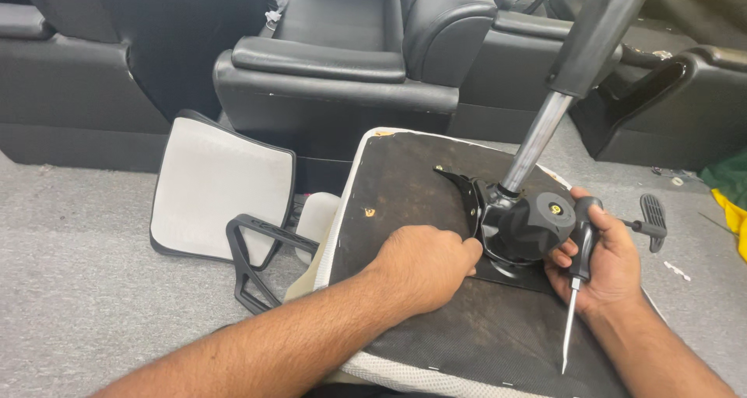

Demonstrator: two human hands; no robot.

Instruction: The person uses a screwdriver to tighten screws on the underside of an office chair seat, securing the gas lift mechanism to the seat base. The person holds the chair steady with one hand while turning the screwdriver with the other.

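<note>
From the head view, my left hand (pixel 424 266) sits at the centre of the frame, loosely curled with the fingertips pressed against the edge of the black mechanism plate (pixel 510 234); it grips nothing outright, it seems rather to steady or feel along that plate's rim; the plate lies on the dark underside of the upturned seat (pixel 405 188), which fills the middle and lower right of the frame, its white mesh edge showing along the bottom; my right hand (pixel 603 266), at the right of the frame, is closed around the black handle of a screwdriver (pixel 576 289), the shaft pointing down toward the lower edge, parked away from the work so the palm and fingers can also brace the round black knob (pixel 545 215) of the mechanism; from the plate a grey gas cylinder (pixel 572 79) slants up to the upper right and out of frame, and it crowds the space above my right hand; a lever with a ribbed paddle (pixel 652 220) sticks out to the right, just past my knuckles; at the left of the frame a white mesh backrest (pixel 222 188) leans on a black leather armchair (pixel 342 63), with a black armrest frame (pixel 261 262) lying on the grey carpet (pixel 78 289) beside it; more black chairs line the top; a yellow and green cloth (pixel 731 199) shows at the right edge.
</note>
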